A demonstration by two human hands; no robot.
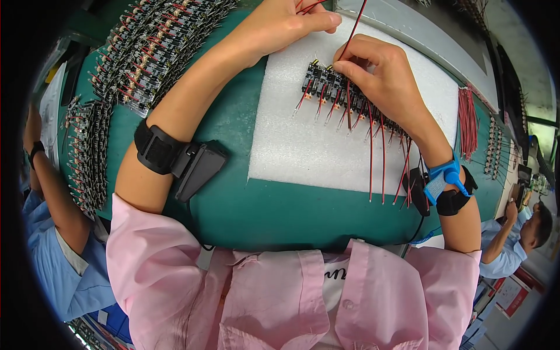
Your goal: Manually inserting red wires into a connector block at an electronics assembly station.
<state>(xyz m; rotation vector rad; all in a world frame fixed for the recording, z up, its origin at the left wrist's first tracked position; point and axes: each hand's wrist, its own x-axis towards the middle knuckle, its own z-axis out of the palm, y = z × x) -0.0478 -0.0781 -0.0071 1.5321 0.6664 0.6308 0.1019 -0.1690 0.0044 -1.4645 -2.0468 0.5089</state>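
My right hand (379, 67) is closed in a pinch on a red-and-black wire (354, 30), which runs up out of the picture. The hand is just over the far end of a row of small black circuit boards (326, 84). Red and black wires hang from these boards toward me, some short and some long. The row lies on a white foam sheet (280, 137). Up at the top edge, my left hand (286, 26) has red wires (309, 7) between its fingers. Its fingertips are partly cut off by the picture's edge.
Stacked rows of wired circuit boards (149, 52) cover the left of the green table (245, 216), with another stack (90, 157) nearer. A bundle of red wires (468, 125) lies right of the foam. Other people sit left and right. Straps and a blue wristband (446, 178) circle my forearms.
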